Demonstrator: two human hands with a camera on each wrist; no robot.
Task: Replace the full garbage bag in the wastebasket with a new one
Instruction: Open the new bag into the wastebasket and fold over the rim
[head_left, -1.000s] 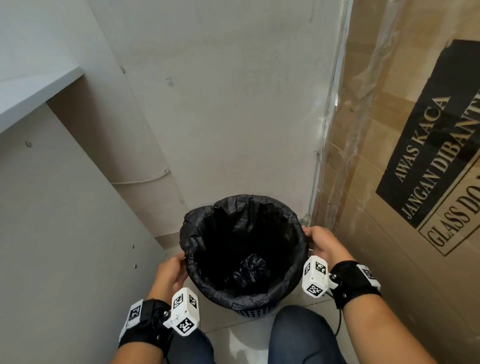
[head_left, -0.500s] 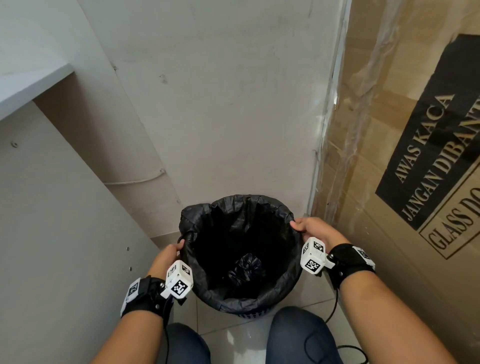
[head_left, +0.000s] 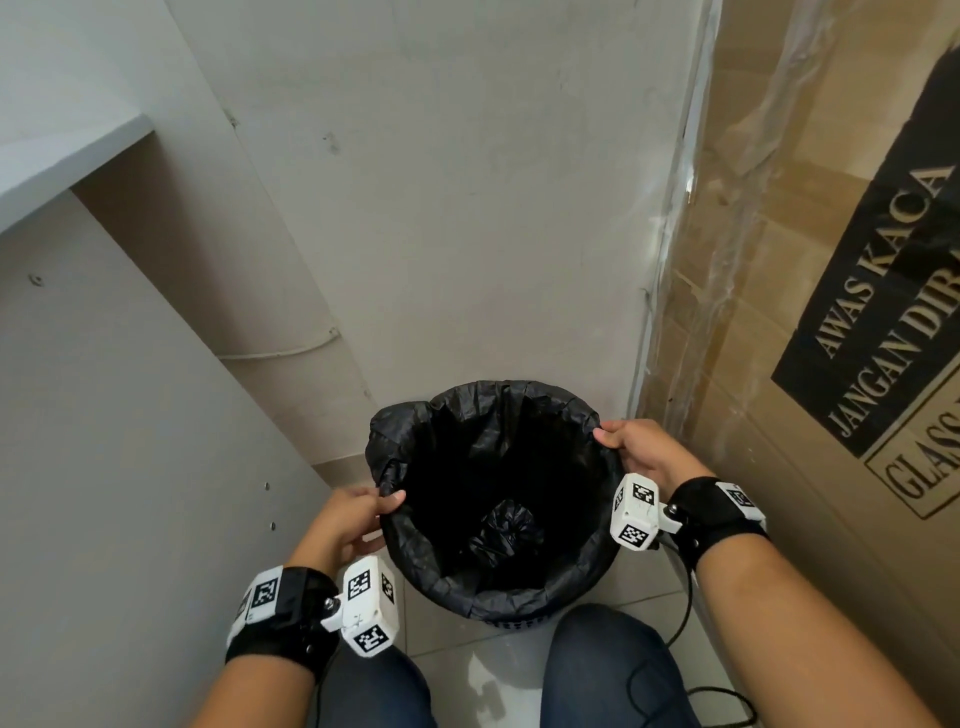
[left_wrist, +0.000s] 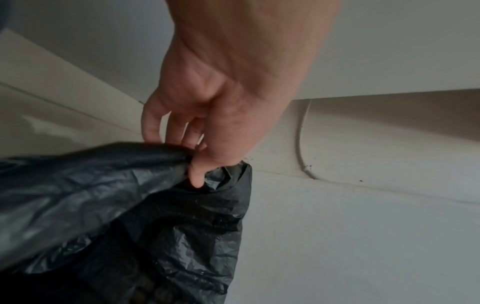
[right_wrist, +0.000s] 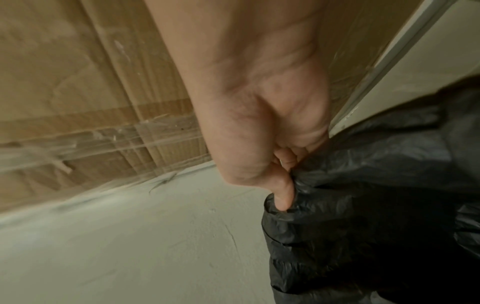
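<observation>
A black garbage bag (head_left: 467, 415) lines a round dark wastebasket (head_left: 519, 621) on the floor between my knees. Its edge is folded over the rim. A crumpled black lump (head_left: 506, 527) lies at the bottom inside. My left hand (head_left: 358, 512) pinches the bag's edge (left_wrist: 215, 176) at the left side of the rim. My right hand (head_left: 631, 447) pinches the bag's edge (right_wrist: 306, 185) at the right side, with the plastic lifted off the rim there. Most of the basket's wall is hidden by the bag.
A tall cardboard box (head_left: 831, 260) wrapped in clear film stands close on the right. A white cabinet panel (head_left: 104, 467) closes in the left, a pale wall (head_left: 441, 208) stands behind. A thin cable (head_left: 280, 353) runs along the wall. Tiled floor (head_left: 493, 670) shows between my knees.
Both hands have risen from the basket's sides to the rim and taken hold of the bag's edge, and the edge is lifting at the left and right.
</observation>
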